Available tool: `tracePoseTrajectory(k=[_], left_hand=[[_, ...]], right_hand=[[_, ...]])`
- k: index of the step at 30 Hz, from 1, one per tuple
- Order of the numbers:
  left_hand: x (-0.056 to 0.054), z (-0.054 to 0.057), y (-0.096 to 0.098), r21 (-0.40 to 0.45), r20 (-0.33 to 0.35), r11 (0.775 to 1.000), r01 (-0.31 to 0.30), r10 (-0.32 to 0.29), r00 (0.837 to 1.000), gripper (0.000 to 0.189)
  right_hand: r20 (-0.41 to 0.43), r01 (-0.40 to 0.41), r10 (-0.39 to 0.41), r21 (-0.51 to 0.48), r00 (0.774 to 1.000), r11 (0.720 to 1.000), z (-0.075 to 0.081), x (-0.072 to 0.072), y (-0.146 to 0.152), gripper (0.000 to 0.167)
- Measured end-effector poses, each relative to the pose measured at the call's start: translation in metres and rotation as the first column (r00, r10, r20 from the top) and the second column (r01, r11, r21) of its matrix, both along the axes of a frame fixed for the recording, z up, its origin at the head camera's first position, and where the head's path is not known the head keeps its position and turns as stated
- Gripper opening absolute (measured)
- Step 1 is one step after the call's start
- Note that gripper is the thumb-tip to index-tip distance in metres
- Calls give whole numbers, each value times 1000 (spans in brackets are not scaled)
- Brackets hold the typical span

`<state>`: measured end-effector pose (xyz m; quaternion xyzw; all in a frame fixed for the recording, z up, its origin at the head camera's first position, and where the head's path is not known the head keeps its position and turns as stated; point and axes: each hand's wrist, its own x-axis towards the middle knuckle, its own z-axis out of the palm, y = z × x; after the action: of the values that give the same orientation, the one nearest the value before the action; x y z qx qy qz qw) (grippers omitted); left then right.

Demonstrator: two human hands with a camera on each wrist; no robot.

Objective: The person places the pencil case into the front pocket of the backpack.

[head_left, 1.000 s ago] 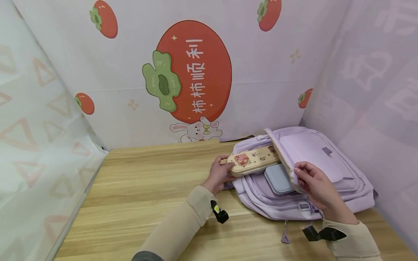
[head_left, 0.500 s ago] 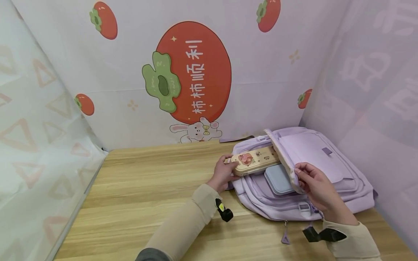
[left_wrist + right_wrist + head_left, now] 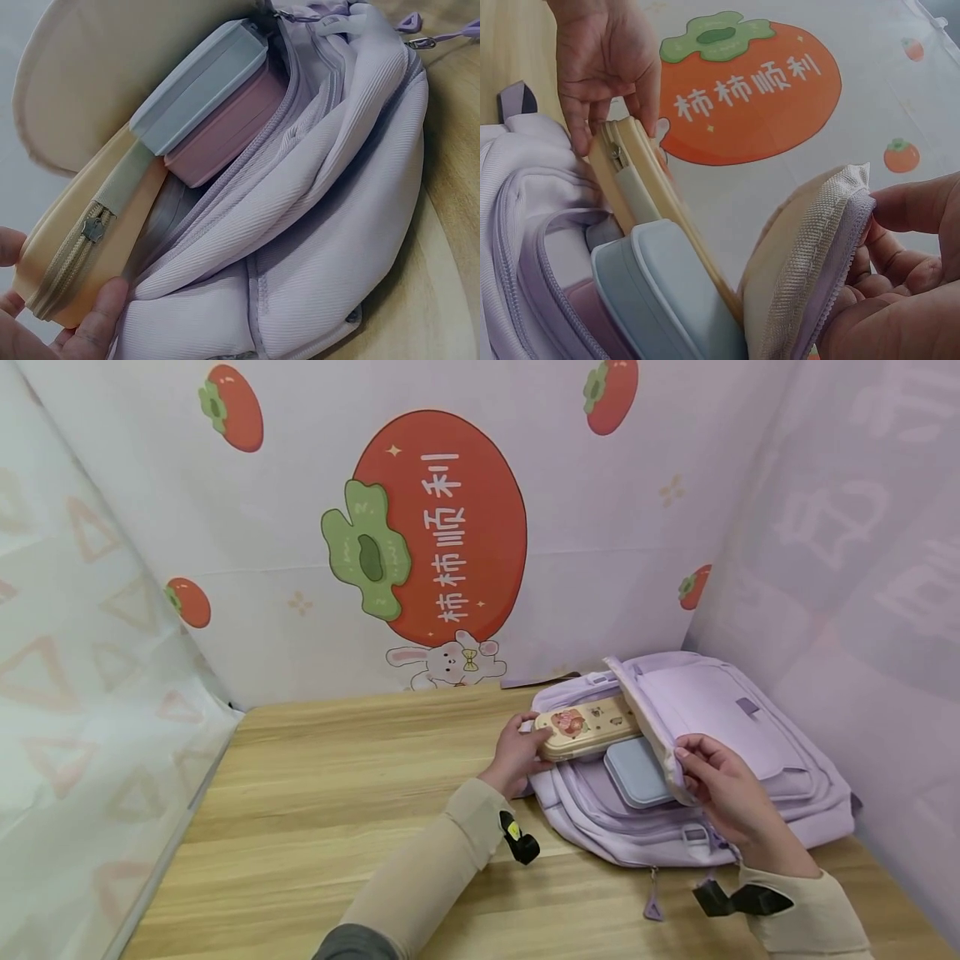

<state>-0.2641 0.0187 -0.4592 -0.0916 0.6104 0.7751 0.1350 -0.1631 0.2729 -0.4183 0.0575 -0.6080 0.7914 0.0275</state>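
Observation:
A lilac backpack (image 3: 750, 710) lies on the table with its front compartment unzipped. My left hand (image 3: 519, 750) grips the outer end of a cream zippered pencil case (image 3: 588, 735) with cartoon prints, whose far end is tucked under the raised flap. Thumb and fingers hold its two sides in the left wrist view. My right hand (image 3: 723, 785) pinches the zippered edge of the flap (image 3: 810, 277) and keeps it lifted. Inside the compartment sits a light blue case (image 3: 202, 82), resting against a mauve case (image 3: 229, 124). The flap hides the deeper part of the compartment.
The wooden table (image 3: 315, 793) extends left of the bag. A zipper pull (image 3: 653, 906) hangs from the bag's near side onto the table. Printed cloth walls (image 3: 285, 527) stand behind and on both sides.
My left hand has moved a little to the right, sliding the pencil case further under the flap. The right hand keeps its hold on the flap edge.

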Motion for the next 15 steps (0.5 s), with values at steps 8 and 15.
tracePoseTrajectory(k=[8,15], left_hand=[[-2,1,7,29,-1,999,15,-15,1000,35],[-3,0,13,29,-15,999,24,-23,1000,33]], right_hand=[[10,3,-3,13,1000,1000,-1,0,-2,31],[-4,-5,5,5,1000,1000,-2,0,-3,31]])
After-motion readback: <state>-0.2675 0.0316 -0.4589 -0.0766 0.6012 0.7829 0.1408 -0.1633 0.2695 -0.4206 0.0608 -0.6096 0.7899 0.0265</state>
